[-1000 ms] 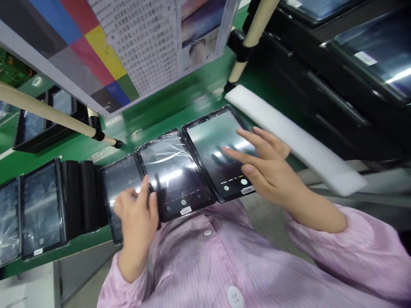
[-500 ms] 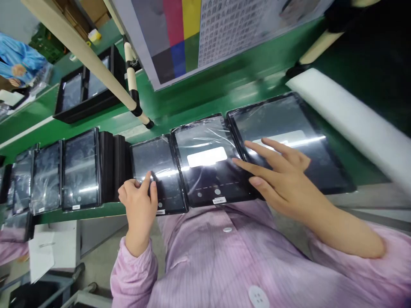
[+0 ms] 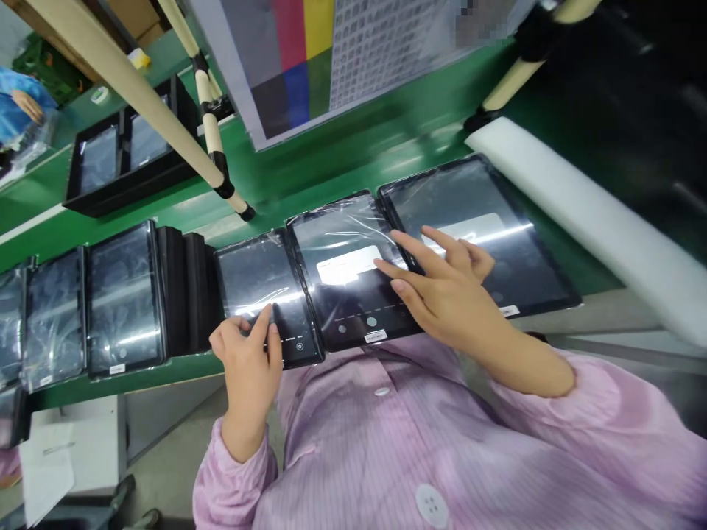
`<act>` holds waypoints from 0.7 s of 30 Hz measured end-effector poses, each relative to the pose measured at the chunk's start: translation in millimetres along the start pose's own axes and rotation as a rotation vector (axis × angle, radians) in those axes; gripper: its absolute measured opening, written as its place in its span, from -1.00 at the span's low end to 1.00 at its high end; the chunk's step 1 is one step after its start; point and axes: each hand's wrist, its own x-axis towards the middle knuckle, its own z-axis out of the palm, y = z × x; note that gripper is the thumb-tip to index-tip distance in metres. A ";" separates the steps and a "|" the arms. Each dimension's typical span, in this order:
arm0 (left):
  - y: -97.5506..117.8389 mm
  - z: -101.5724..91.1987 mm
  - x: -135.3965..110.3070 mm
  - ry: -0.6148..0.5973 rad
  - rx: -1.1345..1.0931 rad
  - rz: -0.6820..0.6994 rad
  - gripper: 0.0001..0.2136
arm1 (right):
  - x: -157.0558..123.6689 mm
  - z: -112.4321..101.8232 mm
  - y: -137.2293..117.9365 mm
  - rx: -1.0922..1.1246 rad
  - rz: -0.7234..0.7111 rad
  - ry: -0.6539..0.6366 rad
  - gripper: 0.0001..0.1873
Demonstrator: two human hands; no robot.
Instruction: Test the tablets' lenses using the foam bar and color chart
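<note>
Three black tablets wrapped in clear film lie side by side on the green bench. My left hand (image 3: 250,352) rests at the near edge of the left tablet (image 3: 259,283), fingers curled with the index and thumb on its screen. My right hand (image 3: 442,283) is spread open, its fingertips over the seam between the middle tablet (image 3: 342,250) and the right tablet (image 3: 486,206). Both of those screens show a pale rectangle. Neither hand holds anything.
A white foam strip (image 3: 585,213) lies right of the tablets. More wrapped tablets (image 3: 121,294) stand in black holders at the left. A colour test chart (image 3: 320,51) hangs behind the bench (image 3: 342,158), with cream pipe framing (image 3: 127,81) above. Another person's blue sleeve (image 3: 16,103) shows far left.
The view swung left and settled. My right hand slid left from the right tablet toward the middle one. My left hand drew back to the left tablet's near edge.
</note>
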 end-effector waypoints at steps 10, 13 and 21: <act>12.3 9.9 7.4 -0.020 0.084 0.072 -0.66 | -18.1 -20.6 42.7 -0.011 0.207 0.168 -0.51; 4.8 4.8 4.9 0.058 0.061 0.061 -0.63 | -25.9 -27.6 67.2 -0.124 0.314 0.204 -0.50; -26.9 -9.0 -22.4 0.241 0.006 -0.071 -0.61 | -33.9 -22.2 103.8 -0.217 0.419 0.135 -0.30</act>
